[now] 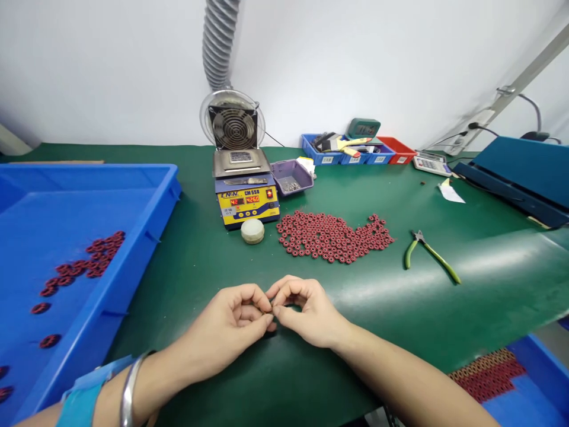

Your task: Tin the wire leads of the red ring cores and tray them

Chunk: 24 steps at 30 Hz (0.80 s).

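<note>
My left hand (237, 320) and my right hand (306, 311) meet fingertip to fingertip low over the green mat (400, 296), both pinched on one small dark part I cannot make out. A heap of small red ring-shaped parts (333, 237) lies on the mat just beyond my hands. More of the same red rings (86, 264) lie scattered in the big blue tray (133, 279) at my left. A blue strap and a metal bangle sit on my left wrist.
A solder pot with red digits (246, 198) and a fan (233, 126) stand at the back centre, with a round white tin (252, 230) and a purple bin (291, 177) beside them. Green-handled cutters (429, 255) lie right. Blue and red bins (355, 149) line the wall.
</note>
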Motion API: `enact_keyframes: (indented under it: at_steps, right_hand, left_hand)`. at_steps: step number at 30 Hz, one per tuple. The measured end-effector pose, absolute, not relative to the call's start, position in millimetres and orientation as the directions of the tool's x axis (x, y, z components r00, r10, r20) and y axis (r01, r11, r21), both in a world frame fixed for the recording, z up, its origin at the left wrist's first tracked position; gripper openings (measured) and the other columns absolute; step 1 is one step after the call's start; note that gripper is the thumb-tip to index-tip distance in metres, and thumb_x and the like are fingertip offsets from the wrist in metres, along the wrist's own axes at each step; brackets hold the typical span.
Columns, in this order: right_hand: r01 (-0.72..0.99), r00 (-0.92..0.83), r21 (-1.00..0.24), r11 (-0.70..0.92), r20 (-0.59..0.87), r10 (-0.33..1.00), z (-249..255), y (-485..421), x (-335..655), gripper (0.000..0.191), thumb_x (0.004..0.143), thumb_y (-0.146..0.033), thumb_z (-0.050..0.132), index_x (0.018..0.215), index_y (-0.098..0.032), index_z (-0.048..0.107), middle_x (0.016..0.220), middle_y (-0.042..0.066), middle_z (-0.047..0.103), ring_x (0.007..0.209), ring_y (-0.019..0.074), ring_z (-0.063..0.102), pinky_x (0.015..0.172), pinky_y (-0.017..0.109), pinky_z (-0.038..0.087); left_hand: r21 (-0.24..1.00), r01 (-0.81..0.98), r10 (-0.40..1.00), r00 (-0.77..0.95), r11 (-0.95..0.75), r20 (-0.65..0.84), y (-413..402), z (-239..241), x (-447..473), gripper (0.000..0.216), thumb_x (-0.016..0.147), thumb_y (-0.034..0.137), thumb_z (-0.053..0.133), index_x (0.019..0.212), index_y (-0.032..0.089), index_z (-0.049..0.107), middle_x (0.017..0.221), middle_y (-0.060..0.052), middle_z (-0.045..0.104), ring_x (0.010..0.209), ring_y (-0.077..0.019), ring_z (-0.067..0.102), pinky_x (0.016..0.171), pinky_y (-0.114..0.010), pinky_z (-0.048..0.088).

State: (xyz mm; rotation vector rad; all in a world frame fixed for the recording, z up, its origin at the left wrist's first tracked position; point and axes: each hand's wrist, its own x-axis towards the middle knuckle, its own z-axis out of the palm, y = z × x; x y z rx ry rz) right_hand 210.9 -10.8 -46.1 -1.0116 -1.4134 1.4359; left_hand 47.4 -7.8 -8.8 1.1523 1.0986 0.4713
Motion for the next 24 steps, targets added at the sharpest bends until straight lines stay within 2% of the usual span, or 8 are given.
enact_keyframes:
  at_steps: [4, 9, 16, 21, 24]
  right_hand:
    - [-0.063, -0.316, -0.998, -0.015, 0.006, 0.949, -46.4, -10.9, 209.6, 0.006, 0.063, -0.011, 0.062, 0.060, -0.015, 0.058, 0.084, 0.004, 0.062, 0.073, 0.0133, 0.061, 0.072, 0.029, 0.050]
    - [-0.051, -0.311, -0.998, -0.035, -0.018, 0.950, -46.6, -11.4, 208.6, 0.006, 0.062, -0.010, 0.062, 0.060, -0.015, 0.059, 0.087, 0.005, 0.061, 0.074, 0.0132, 0.060, 0.072, 0.029, 0.049]
    - [-0.053, -0.309, -0.998, -0.032, -0.014, 0.951, -47.9, -12.8, 206.2, 0.007, 0.063, -0.011, 0.062, 0.059, -0.016, 0.059, 0.090, 0.005, 0.060, 0.077, 0.0141, 0.060, 0.073, 0.030, 0.049]
    - [-0.042, -0.304, -0.999, -0.025, -0.011, 0.953, -47.4, -13.3, 205.7, 0.008, 0.063, -0.010, 0.061, 0.059, -0.016, 0.059, 0.090, 0.005, 0.060, 0.079, 0.0145, 0.061, 0.075, 0.030, 0.048]
    - [0.000, -0.296, -1.000, 0.022, 0.021, 0.955, -46.2, -14.6, 205.2, 0.008, 0.064, -0.010, 0.061, 0.060, -0.016, 0.059, 0.090, 0.005, 0.061, 0.082, 0.0151, 0.061, 0.077, 0.031, 0.048]
  left_hand:
    - [0.903, 0.242, 0.781, 0.455, 0.355, -0.429, -8.2, -7.9, 47.5, 0.017, 0.072, 0.029, 0.063, 0.072, 0.016, 0.051, 0.067, -0.002, 0.064, 0.064, -0.0135, 0.056, 0.059, -0.023, 0.038]
    - [0.919, 0.328, 0.827, 0.436, 0.221, -0.354, -6.7, -10.2, 46.9, 0.018, 0.075, 0.030, 0.056, 0.065, 0.016, 0.051, 0.062, 0.003, 0.051, 0.061, -0.0120, 0.046, 0.057, -0.023, 0.034]
    - [0.935, 0.314, 0.901, 0.337, 0.165, -0.272, -8.8, -14.3, 48.0, 0.012, 0.072, 0.026, 0.055, 0.065, 0.017, 0.051, 0.067, 0.001, 0.053, 0.065, -0.0136, 0.049, 0.059, -0.024, 0.036]
    - [0.926, 0.307, 0.869, 0.370, 0.217, -0.327, -10.2, -15.0, 47.8, 0.010, 0.066, 0.022, 0.058, 0.064, 0.017, 0.050, 0.065, 0.003, 0.051, 0.057, -0.0107, 0.045, 0.053, -0.023, 0.035]
    - [0.929, 0.323, 0.887, 0.354, 0.182, -0.297, -12.3, -15.9, 47.9, 0.009, 0.067, 0.021, 0.057, 0.065, 0.017, 0.049, 0.066, 0.003, 0.053, 0.058, -0.0111, 0.048, 0.054, -0.023, 0.037]
